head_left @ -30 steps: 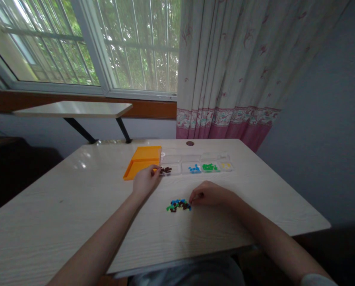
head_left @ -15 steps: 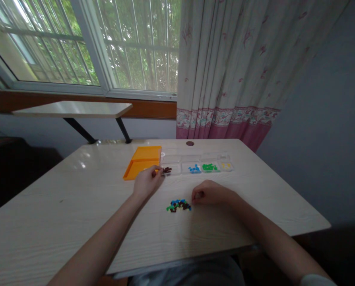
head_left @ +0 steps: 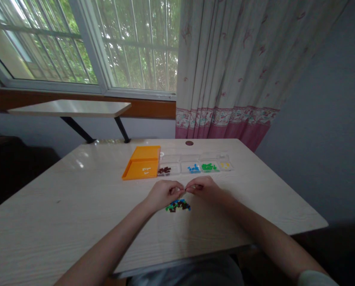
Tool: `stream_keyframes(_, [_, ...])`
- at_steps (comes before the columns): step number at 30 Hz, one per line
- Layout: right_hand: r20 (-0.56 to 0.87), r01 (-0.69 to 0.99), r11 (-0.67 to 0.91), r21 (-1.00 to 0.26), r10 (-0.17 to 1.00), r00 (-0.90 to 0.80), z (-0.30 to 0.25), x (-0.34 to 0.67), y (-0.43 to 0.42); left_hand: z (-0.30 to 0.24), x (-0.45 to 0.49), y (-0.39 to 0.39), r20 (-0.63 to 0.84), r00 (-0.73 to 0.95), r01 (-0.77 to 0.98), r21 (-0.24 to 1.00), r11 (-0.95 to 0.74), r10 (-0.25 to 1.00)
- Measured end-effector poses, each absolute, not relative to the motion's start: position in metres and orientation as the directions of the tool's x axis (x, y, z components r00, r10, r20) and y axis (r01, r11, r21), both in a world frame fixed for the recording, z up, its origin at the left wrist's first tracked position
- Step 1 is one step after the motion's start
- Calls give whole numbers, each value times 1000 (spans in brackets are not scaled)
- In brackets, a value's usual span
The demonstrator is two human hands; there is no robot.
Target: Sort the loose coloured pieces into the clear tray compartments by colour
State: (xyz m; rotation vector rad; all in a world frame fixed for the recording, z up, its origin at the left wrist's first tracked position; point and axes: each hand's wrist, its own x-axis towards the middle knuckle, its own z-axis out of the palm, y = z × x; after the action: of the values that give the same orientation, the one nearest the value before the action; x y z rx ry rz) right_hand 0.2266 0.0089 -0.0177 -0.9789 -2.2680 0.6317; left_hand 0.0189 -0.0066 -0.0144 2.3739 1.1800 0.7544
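My left hand [head_left: 164,194] and my right hand [head_left: 205,188] meet fingertip to fingertip over the middle of the table. Both are closed in a pinch. A tiny dark piece [head_left: 185,190] shows where the fingertips touch; the fingers mostly cover it. Just below them on the tabletop lies a flat cluster of small blocks [head_left: 179,205] in brown, blue, green and pale yellow, its left part close to my left hand. Farther back, a clear compartment box [head_left: 177,174] holds brown pieces [head_left: 164,171], blue pieces [head_left: 193,168], green pieces [head_left: 209,167] and a few yellow pieces [head_left: 225,165].
An orange case [head_left: 144,152] lies unfolded left of the clear box, with small white pieces [head_left: 146,171] in its near half. A raised shelf [head_left: 72,108] on black legs stands at the back left. Behind the table hang curtains [head_left: 225,79] beside a window.
My left hand has left the brown pieces' compartment and come right and nearer to meet my right hand. My right hand has shifted slightly up and left. White pieces in the orange case now show.
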Motion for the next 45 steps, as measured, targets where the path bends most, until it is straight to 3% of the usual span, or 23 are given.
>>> stream_keyframes(25, [427,579,622,-527,783,-452,-27,217,8,-20,22,-3,315,415,586,625,-516,854])
stream_keyframes(31, [344,621,560,-548,828,-443,-23,218,9,-18,19,0,351,364,622,598,-505,863])
stream_keyframes(36, [208,627,607,-489,779,-591,-26,218,7,-11,11,4,459,200,684,567,-459,866])
stream_keyframes(40, [200,597,646,-476,740,-642,-29,215,4,-10,6,7,551,67,683,583,-441,832])
stream_keyframes(45, [193,591,652,-476,733,-653,-26,215,2,-10,6,6,578,48,694,567,-443,815])
